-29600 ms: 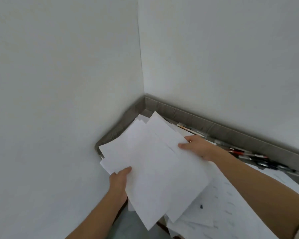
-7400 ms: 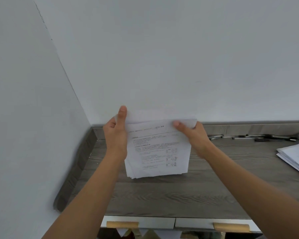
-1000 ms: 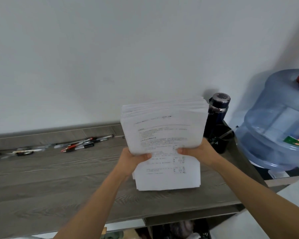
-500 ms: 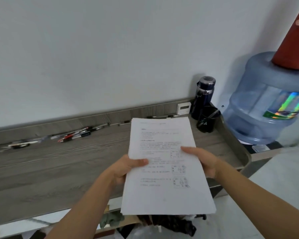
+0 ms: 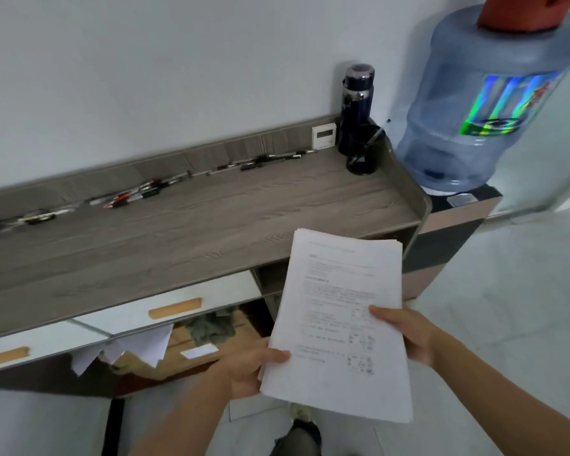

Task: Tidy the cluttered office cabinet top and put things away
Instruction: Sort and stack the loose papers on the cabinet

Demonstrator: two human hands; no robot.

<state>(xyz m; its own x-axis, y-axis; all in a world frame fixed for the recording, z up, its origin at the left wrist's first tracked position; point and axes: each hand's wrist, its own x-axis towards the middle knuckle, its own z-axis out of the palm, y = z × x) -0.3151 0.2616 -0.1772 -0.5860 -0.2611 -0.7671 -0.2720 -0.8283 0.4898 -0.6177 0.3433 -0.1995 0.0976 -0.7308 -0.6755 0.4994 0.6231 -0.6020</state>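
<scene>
While both hands are gripping it, the squared white printed paper stack (image 5: 339,320) is hovering off the grey wood-grain cabinet top (image 5: 211,222).
Left hand (image 5: 250,370) and right hand (image 5: 405,334) are pinching opposite edges; keeping it level should help it slide into what is probably an open compartment (image 5: 270,279) below.

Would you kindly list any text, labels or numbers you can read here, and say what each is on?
None can be read.
Paper stack held in both hands: printed lines and small diagrams, too blurred.
Water jug: shiny label, print illegible.
White device against the cabinet's back rim: display too small.
Pens: markings too small.
</scene>
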